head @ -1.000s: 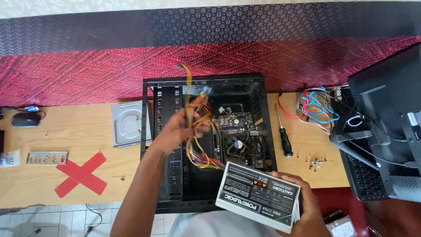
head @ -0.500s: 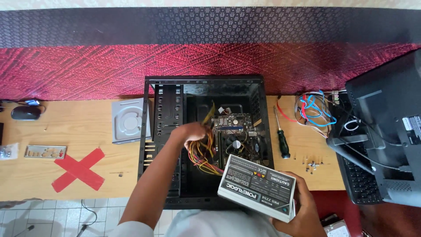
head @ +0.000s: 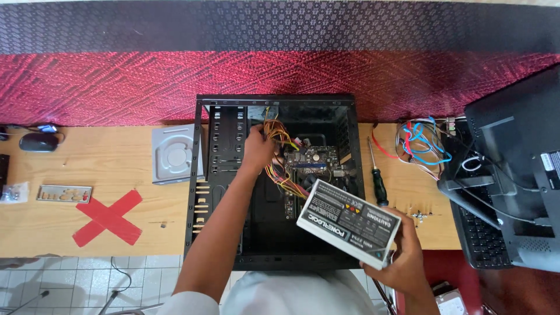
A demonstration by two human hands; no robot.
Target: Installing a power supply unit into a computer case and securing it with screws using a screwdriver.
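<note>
Right hand (head: 402,262) grips power supply (head: 349,223), left hand (head: 258,149) clutches its cable bundle (head: 280,154) inside case (head: 201,192); wires could snag motherboard (head: 309,160).

The power supply (head: 349,223) is matt grey sheet metal with a glossy dark label. Beside it, the open computer case (head: 221,175) is black painted metal. The surface (head: 111,169) beneath looks like smooth pale wood; behind the case hangs woven red cloth (head: 175,76).
</note>
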